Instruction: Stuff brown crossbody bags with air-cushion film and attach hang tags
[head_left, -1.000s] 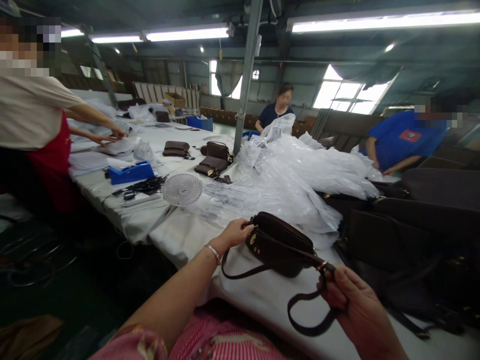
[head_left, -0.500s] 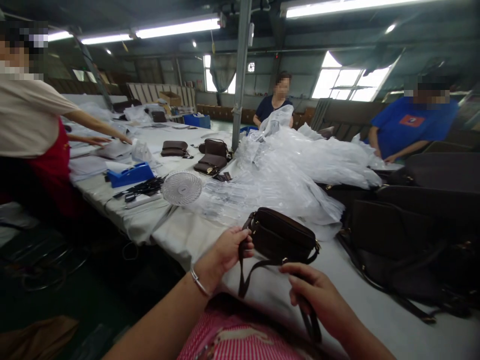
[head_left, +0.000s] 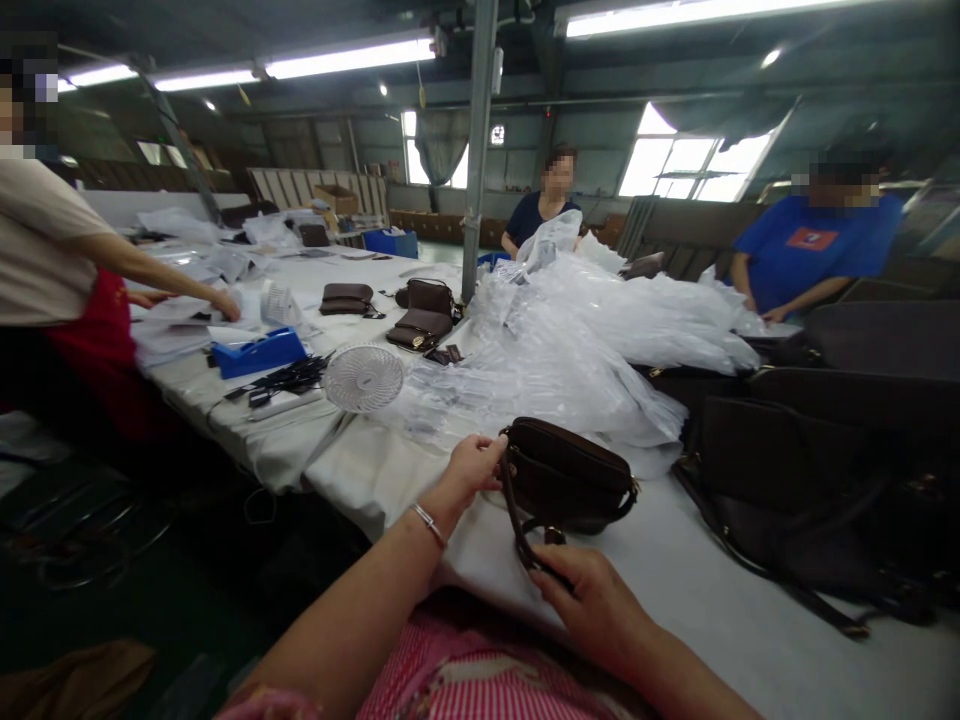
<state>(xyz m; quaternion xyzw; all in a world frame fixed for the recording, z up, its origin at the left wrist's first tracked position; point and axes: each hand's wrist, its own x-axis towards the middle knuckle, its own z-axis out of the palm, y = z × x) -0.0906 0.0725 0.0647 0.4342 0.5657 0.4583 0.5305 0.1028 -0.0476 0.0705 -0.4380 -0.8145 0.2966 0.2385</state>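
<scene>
Right hand (head_left: 600, 605) nearest, fingers closed on the strap (head_left: 512, 505); left hand (head_left: 472, 468) a little farther out, fingers pinching its upper end by the bag's corner. Dark brown bag (head_left: 570, 480) on the desk (head_left: 667, 590). Probably light, soft-sided, strap limp; strap ends or top edge likely the best hold. Dark bags (head_left: 780, 480) crowd the right; slippery-looking plastic heap (head_left: 577, 330) hems in the far side, white fan (head_left: 364, 378) beside it.

White-covered table (head_left: 675, 560), heaped clear plastic bags (head_left: 577, 320), round fan (head_left: 364, 378), blue tape dispenser (head_left: 257, 352), dark bags (head_left: 787, 490)
</scene>
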